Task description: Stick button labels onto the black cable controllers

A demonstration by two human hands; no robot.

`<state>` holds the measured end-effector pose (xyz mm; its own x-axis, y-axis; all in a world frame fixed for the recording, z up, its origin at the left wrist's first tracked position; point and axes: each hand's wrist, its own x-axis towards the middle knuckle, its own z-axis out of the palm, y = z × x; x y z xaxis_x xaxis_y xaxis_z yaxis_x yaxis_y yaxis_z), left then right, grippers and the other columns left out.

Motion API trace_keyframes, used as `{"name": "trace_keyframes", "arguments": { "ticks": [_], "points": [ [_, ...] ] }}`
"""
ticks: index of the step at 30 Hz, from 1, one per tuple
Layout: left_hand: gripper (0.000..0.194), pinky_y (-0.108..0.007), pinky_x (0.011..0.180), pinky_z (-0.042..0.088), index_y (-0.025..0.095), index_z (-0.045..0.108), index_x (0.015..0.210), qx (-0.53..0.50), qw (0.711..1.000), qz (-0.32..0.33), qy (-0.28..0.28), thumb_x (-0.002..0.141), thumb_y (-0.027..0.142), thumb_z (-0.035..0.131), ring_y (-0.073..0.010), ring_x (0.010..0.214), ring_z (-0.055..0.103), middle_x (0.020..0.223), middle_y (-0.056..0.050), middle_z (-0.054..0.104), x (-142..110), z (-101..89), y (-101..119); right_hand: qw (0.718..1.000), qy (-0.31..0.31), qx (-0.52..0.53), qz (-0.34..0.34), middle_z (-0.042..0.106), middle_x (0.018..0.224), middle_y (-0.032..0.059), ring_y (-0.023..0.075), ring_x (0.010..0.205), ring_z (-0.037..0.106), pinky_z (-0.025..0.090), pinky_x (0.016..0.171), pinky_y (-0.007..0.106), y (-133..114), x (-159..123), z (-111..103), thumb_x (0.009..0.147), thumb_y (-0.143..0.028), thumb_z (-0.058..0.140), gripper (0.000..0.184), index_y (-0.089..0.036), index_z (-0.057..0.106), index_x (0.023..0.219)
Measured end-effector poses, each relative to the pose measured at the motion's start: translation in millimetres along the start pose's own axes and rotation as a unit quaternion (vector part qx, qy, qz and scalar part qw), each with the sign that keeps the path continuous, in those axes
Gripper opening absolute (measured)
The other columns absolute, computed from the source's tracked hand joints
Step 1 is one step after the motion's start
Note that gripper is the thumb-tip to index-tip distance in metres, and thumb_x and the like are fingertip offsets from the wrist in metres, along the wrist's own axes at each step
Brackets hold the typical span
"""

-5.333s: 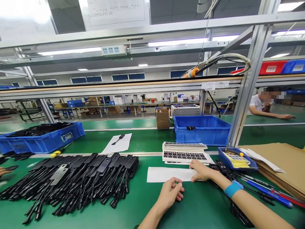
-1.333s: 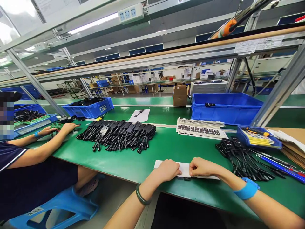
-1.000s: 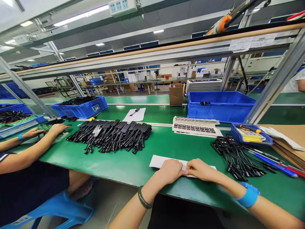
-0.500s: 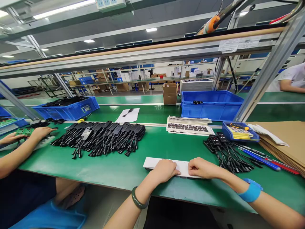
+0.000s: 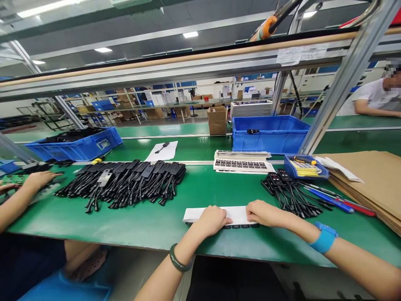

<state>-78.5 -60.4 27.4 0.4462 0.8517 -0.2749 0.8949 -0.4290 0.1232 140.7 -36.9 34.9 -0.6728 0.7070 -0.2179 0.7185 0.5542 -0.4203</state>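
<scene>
Both hands are at a white paper strip (image 5: 237,214) just above the green bench in front of me. Dark tabs (image 5: 240,226) stick out in a row along its near edge, perhaps black labels. My left hand (image 5: 213,220) is closed on the middle of the strip, thumb pointing right. At the right end, my right hand (image 5: 265,212) pinches the paper between thumb and curled fingers. Farther back lies a stack of label sheets (image 5: 241,164) printed with black labels. To the right is a small pile of black cabled modules (image 5: 282,184) with labelled faces.
A large heap of black cabled modules (image 5: 125,182) lies left. Blue bins (image 5: 269,140) (image 5: 77,146) stand behind. At right are a small blue tray (image 5: 305,171), pens (image 5: 332,200) and cardboard sheets (image 5: 369,171). A co-worker's hand (image 5: 39,179) works at far left.
The strip has tipped or lifted slightly, so more dark tabs show along its near edge. Both hands keep their grip. The whole view has shifted a little.
</scene>
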Motion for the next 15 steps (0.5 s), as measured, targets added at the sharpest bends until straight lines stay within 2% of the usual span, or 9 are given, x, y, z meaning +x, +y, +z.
{"name": "trace_keyframes", "arguments": {
  "ticks": [2,7,10,12,15],
  "points": [
    [0.051,-0.032,0.084,0.05,0.013,0.063,0.091,-0.001,1.0,0.002,0.004,0.086,0.053,0.031,-0.0233,0.087,0.061,0.089,-0.015,0.061,1,2.4,-1,1.0,-0.009,0.026,0.008,0.059,0.071,0.0051,0.0139,0.065,0.049,0.031,0.058,0.023,4,0,-1,0.078,-0.017,0.051,0.015,-0.013,0.062,0.07],
    [0.052,-0.031,0.078,0.05,0.015,0.064,0.088,-0.008,1.0,0.006,0.01,0.084,0.058,0.035,-0.0253,0.084,0.061,0.087,-0.013,0.062,0,5.1,-4,0.987,-0.111,0.109,0.035,0.058,0.059,0.0004,0.0111,0.056,0.051,0.034,0.051,0.019,23,0,-12,0.069,-0.026,0.063,0.015,-0.012,0.068,0.072],
    [0.049,-0.027,0.077,0.049,0.017,0.064,0.086,-0.016,1.0,0.008,0.009,0.081,0.06,0.041,-0.0233,0.083,0.062,0.085,-0.01,0.063,0,4.8,-5,0.981,-0.144,0.118,0.056,0.058,0.057,0.0,0.0102,0.053,0.05,0.034,0.049,0.018,26,0,-12,0.064,-0.028,0.068,0.017,-0.012,0.067,0.068],
    [0.047,-0.026,0.076,0.048,0.018,0.064,0.086,-0.018,1.0,0.009,0.007,0.081,0.06,0.043,-0.0227,0.082,0.061,0.085,-0.009,0.063,0,4.5,-6,0.984,-0.133,0.098,0.07,0.058,0.057,0.0004,0.0105,0.053,0.05,0.033,0.049,0.019,23,1,-10,0.065,-0.024,0.065,0.012,-0.012,0.065,0.065],
    [0.049,-0.028,0.076,0.048,0.017,0.064,0.086,-0.017,1.0,0.013,0.007,0.082,0.059,0.04,-0.024,0.083,0.061,0.086,-0.01,0.063,1,4.4,-7,0.993,-0.074,0.032,0.08,0.058,0.061,0.0036,0.0141,0.059,0.052,0.031,0.053,0.023,16,-1,-4,0.071,-0.017,0.057,0.012,-0.013,0.058,0.06]
  ]
}}
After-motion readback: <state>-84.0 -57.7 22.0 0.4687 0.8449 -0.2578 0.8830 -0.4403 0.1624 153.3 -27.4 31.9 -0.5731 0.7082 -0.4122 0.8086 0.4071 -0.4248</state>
